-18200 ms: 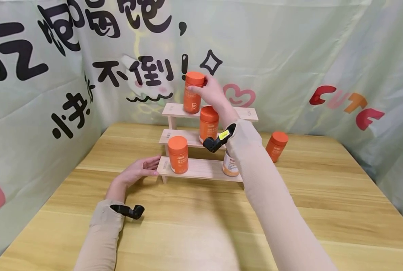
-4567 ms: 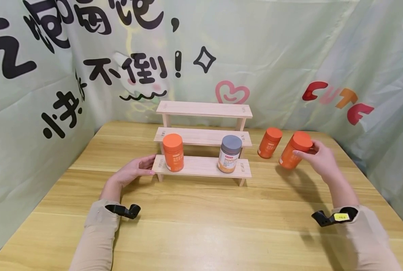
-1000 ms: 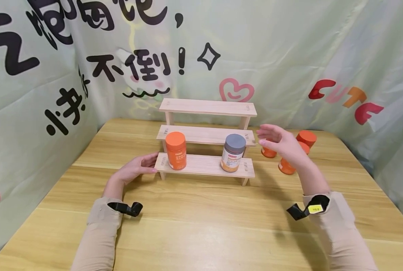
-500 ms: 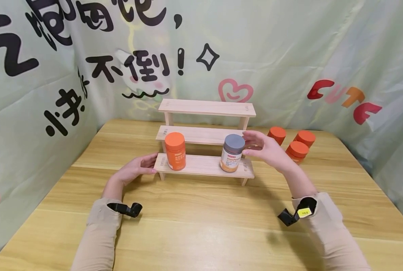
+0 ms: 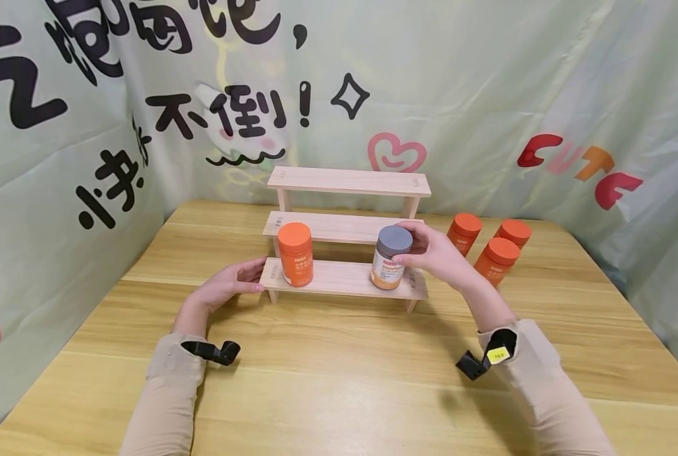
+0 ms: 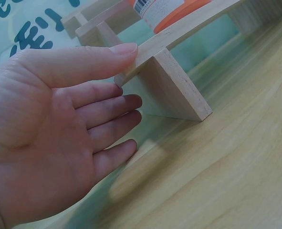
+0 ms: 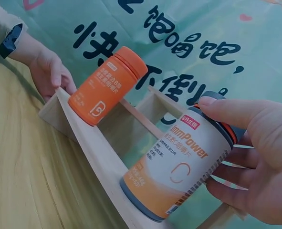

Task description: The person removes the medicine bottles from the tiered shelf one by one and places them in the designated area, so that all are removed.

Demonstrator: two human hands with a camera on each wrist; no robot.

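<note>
A three-tier wooden display stand (image 5: 344, 278) stands on the table. My left hand (image 5: 227, 286) touches the left end of its lowest tier. In the left wrist view the thumb lies at the tier's corner and the other fingers extend loosely beside it. An orange pill bottle (image 5: 295, 256) stands upright at that tier's left. At the right end, a white-and-orange pill bottle (image 5: 387, 269) with a grey lid stands upright. My right hand (image 5: 435, 253) holds this bottle near its lid, thumb in front and fingers behind, partly hidden in the head view.
Three more orange bottles stand on the table (image 5: 339, 380) right of the stand: one nearest it (image 5: 464, 234), one in front (image 5: 495, 261) and one behind (image 5: 514, 232). A printed cloth backdrop (image 5: 458, 95) hangs behind and along the sides.
Over the longer span, the upper tiers' orange bottles went to the table at right. In the last second my right hand moved left and took hold of the grey-lidded bottle; my left hand stayed.
</note>
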